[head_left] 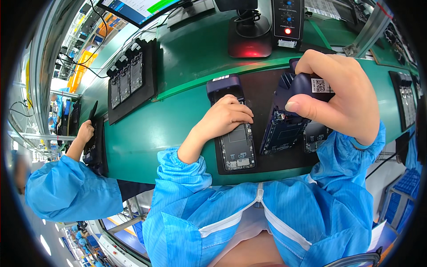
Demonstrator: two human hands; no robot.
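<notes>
My left hand [224, 116] is curled over the upper half of an opened handheld terminal [236, 149], whose circuit board shows below my fingers. The terminal lies on a dark mat [263, 84], its purple top end pointing away from me. My right hand [340, 95] grips a second opened terminal [281, 127] by its thick purple top end, thumb on the near side and fingers over the back. This one is tilted up off the mat, its board facing left. Partly hidden beneath my right wrist lies a third board-faced unit [313, 139].
A black tray of board units [129, 80] stands left on the green bench; another tray [404, 98] is far right. Behind the mat are a black stand with a red glow [250, 40] and a control box [288, 22]. A co-worker's hand [86, 131] works at far left.
</notes>
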